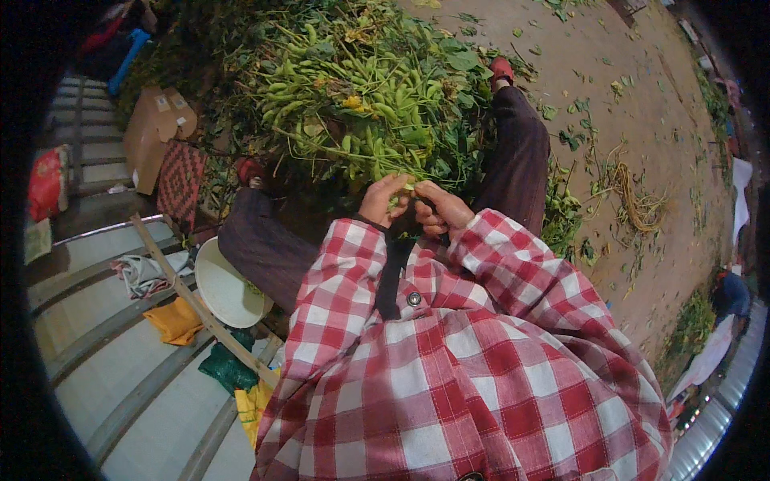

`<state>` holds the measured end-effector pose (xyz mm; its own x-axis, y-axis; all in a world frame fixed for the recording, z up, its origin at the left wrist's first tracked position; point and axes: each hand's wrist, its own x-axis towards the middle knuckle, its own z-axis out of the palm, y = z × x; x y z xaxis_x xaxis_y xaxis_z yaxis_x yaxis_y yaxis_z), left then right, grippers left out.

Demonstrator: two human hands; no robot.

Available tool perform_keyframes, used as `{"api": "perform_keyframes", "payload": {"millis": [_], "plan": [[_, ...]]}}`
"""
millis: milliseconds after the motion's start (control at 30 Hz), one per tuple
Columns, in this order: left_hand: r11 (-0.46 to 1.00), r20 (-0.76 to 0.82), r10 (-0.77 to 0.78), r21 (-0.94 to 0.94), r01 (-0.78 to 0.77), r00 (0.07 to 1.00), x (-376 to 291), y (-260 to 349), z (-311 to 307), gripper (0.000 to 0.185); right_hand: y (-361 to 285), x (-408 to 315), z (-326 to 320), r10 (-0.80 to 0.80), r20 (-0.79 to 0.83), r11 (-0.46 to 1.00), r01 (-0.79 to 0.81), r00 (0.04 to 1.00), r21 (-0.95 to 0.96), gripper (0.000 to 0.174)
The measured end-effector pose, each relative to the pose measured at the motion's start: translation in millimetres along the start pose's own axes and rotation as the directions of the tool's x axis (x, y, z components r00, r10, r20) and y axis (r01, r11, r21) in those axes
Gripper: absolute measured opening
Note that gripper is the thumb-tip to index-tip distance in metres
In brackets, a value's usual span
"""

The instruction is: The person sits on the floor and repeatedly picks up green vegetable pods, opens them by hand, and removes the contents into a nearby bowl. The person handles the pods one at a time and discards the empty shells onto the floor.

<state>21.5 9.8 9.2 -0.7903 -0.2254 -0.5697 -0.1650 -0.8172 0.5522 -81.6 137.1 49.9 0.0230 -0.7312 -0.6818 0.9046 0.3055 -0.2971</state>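
Between my fingertips is a small green bean pod [409, 186]. My left hand [385, 198] pinches it from one side, and my right hand [440, 207] pinches it from the other. Just beyond both hands lies a large heap of cut bean plants [361, 90], with plump green pods, stems and some yellowed leaves. A thin stem of the plants reaches close to my left hand. How much of the pod sits inside my fingers is hidden.
A white bucket [225, 288] with some green in it stands beside my left leg. Left of it are a wooden pole [198, 300], cloths, a cardboard box [147, 135] and a red woven panel [180, 180]. Scattered leaves and a bundle of yellowish stems [631, 204] lie on the ground at right.
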Motion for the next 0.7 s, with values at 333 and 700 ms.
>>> {"api": "perform_keyframes", "payload": {"millis": [333, 700], "plan": [[0.998, -0.106, 0.012, 0.064, -0.006, 0.994, 3, -4, 2, 0.021, 21, 22, 1, -0.717, -0.015, 0.444, 0.439, 0.697, -0.781, 0.017], [0.999, -0.247, -0.005, -0.036, -0.004, 0.969, 6, -7, 2, 0.022, 16, 35, -4, -0.690, 0.251, 0.056, 0.395, 0.679, -0.917, 0.022]]}}
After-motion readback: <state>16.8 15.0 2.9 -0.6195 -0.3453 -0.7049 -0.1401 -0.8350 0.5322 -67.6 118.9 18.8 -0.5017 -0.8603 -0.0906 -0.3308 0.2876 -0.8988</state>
